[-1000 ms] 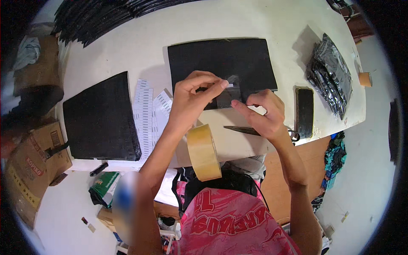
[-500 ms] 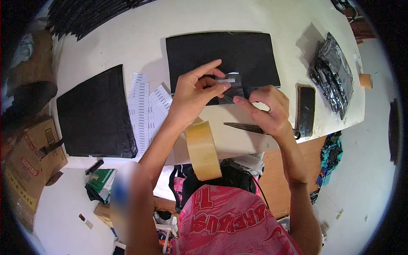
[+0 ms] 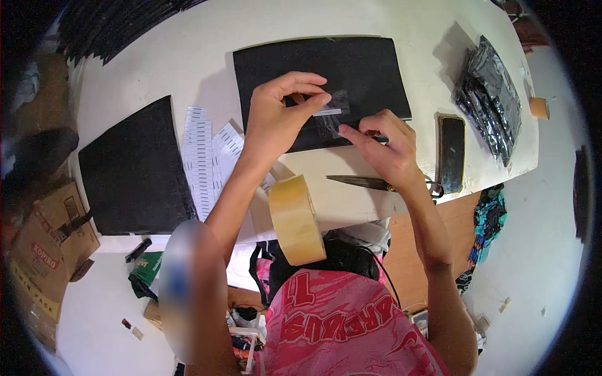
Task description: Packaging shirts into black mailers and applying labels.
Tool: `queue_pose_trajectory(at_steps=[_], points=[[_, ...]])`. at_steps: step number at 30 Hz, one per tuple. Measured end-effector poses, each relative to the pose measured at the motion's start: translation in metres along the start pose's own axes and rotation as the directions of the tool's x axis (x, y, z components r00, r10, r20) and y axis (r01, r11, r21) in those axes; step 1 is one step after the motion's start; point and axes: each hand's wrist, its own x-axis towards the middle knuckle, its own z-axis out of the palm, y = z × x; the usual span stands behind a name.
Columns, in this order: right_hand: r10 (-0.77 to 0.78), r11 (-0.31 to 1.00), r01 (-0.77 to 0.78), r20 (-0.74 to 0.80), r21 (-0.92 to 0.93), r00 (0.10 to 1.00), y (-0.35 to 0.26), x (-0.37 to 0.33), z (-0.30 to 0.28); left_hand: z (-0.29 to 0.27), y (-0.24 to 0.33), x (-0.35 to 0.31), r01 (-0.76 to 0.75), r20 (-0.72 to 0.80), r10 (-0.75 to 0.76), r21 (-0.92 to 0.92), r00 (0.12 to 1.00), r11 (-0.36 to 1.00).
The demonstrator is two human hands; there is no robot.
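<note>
A short piece of clear tape (image 3: pixel 332 126) with a narrow white paper label (image 3: pixel 327 113) is over a flat black rectangular bag (image 3: pixel 364 66). My left hand (image 3: pixel 276 116) pinches at the tape's upper left side, its thumb and fingertips close together. At the lower right corner, my right hand (image 3: pixel 389 147) grips the tape between thumb and finger. Whether the tape touches the bag all over cannot be made out. Below the hands a large roll of tape (image 3: pixel 295 219) stands near the table edge. Scissors (image 3: pixel 360 182) lie beneath my right wrist, their handles partly hidden.
Sheets of printed labels (image 3: pixel 200 163) lie left of my left forearm, beside another black bag (image 3: pixel 135 175). To the right are a phone (image 3: pixel 451 153) and a stack of shiny black plastic packs (image 3: pixel 492 100). More black bags (image 3: pixel 119 25) are piled at the far left of the white table (image 3: pixel 200 69).
Both hands have moved slightly up and left over the black bag. The tape and label now sit flatter against it, and the view has shifted a little.
</note>
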Motion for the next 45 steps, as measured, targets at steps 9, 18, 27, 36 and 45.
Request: queue_pose_trajectory(at_steps=[9,18,27,36,45], points=[[0.177,0.981,-0.183,0.084,0.066,0.981,-0.007,-0.007,0.002,0.000,-0.015,0.002,-0.146,0.063,0.133,0.280,0.989,0.949],[0.267,0.957,-0.275,0.088,0.094,0.960,-0.010,-0.018,0.012,-0.001,-0.017,0.006,-0.196,0.102,0.170,0.367,0.980,0.909],[0.304,0.944,-0.313,0.097,0.101,0.948,-0.011,-0.020,0.016,-0.001,-0.028,0.006,-0.276,0.079,0.268,0.405,0.960,0.872],[0.306,0.941,-0.317,0.104,0.113,0.946,-0.009,-0.024,0.016,0.001,-0.035,0.004,-0.285,0.060,0.288,0.430,0.956,0.857],[0.340,0.929,-0.355,0.139,0.106,0.930,-0.010,-0.025,0.016,0.002,-0.037,0.003,-0.300,0.045,0.309,0.405,0.950,0.864]])
